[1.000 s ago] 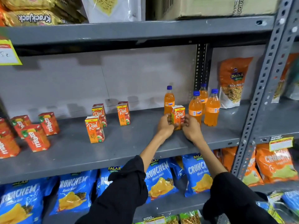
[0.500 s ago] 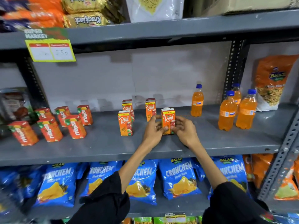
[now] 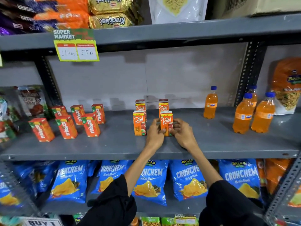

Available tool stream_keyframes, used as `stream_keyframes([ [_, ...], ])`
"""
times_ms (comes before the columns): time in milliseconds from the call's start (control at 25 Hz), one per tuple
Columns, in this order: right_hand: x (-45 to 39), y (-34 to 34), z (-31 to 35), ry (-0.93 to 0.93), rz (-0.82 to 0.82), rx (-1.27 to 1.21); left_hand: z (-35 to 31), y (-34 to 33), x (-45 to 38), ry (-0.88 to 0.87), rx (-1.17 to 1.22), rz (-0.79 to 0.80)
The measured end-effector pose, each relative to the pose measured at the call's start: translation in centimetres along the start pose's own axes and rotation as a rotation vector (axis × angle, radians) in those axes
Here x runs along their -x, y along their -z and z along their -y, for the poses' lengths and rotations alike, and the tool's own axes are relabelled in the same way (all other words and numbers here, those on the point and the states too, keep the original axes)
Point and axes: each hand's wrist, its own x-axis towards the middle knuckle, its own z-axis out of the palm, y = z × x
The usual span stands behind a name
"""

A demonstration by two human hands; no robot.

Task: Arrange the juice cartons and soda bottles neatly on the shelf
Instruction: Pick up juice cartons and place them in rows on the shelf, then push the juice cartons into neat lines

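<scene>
Head view: both hands, left hand (image 3: 154,135) and right hand (image 3: 183,133), grip one Real juice carton (image 3: 166,122) tight, standing on the shelf (image 3: 211,144).

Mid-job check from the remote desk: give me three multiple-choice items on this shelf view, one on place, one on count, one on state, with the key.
1. Where does the held Real carton stand?
A. left of the Maaza cartons
B. in front of the back-right Real carton, right of the front-left one
C. among the soda bottles

2. How many orange soda bottles are on the middle shelf?
A. two
B. four
C. six

3. What are the hands doing?
A. both grip the one carton
B. both hang free
C. each holds a bottle

Key: 1 B, it sits ahead of the rear Real carton and beside the front-left Real carton. 2 B, one lone bottle plus a cluster of three bottles. 3 A, the left hand and right hand close on its sides.
</scene>
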Motion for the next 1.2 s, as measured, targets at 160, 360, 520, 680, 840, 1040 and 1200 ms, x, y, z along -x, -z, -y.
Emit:
stream_keyframes([
  [160, 0.6, -0.1, -0.1, -0.023, -0.027, 0.023, -0.2, 0.3, 1.0, -0.049, -0.077, 0.01],
  [360, 4.4, -2.0, 0.1, 0.176, -0.311, 0.239, 0.5, 2.4, 5.5, -0.222, -0.188, -0.132],
  [520, 6.5, -5.6, 1.6, 0.467, -0.406, 0.485, 2.3, 7.0, 8.6, -0.42, -0.382, -0.286],
  [680, 7.3, -11.5, 4.5, 0.601, -0.373, 0.565, 3.9, 14.2, 9.3, -0.492, -0.572, -0.369],
  [840, 6.9, -18.9, 8.2, 0.588, -0.351, 0.523, 5.9, 23.0, 8.8, -0.506, -0.583, -0.427],
  [1040, 5.2, -26.8, 11.9, 0.332, -0.283, 0.301, 8.0, 31.2, 5.7, -0.298, -0.357, -0.581],
  [1200, 3.0, -30.4, 12.8, 0.079, -0.189, 0.253, 8.9, 33.6, 3.5, -0.153, -0.289, -0.526],
])
